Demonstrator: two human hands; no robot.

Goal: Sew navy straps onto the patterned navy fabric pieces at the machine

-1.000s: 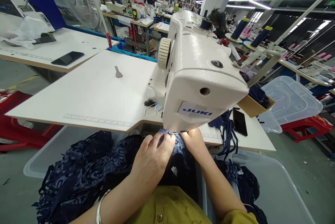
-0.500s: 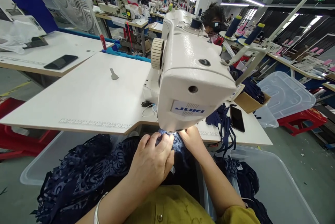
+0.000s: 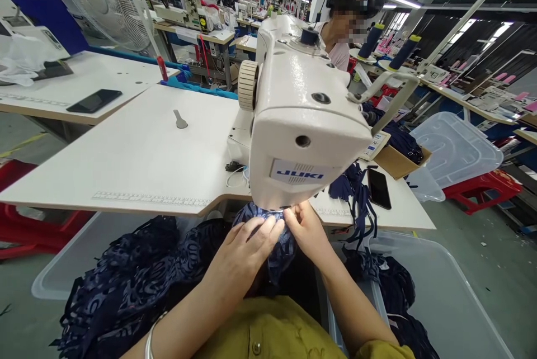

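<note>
A white sewing machine (image 3: 310, 130) stands in front of me, its head above both hands. Under its lit needle area lies a piece of patterned navy fabric (image 3: 280, 258), its lower part hanging over the table's front edge. My left hand (image 3: 245, 250) is closed on the fabric from the left, fingers bent over its top. From the right, my right hand (image 3: 308, 230) pinches the fabric's edge between thumb and fingers, close to the left fingertips. The machine head hides the needle and the presser foot.
A large heap of navy fabric pieces (image 3: 138, 280) fills a bin at my left. More navy pieces (image 3: 396, 286) lie in the plastic bin (image 3: 444, 269) at right. On the table are a phone (image 3: 379, 189), navy straps (image 3: 356, 197) and a small metal piece (image 3: 180, 119). A co-worker (image 3: 342, 18) is behind the machine.
The fabric has shifted, with more of it showing left of the needle area and below my hands. My left hand has turned slightly and its fingers lie flatter. The co-worker's head has risen.
</note>
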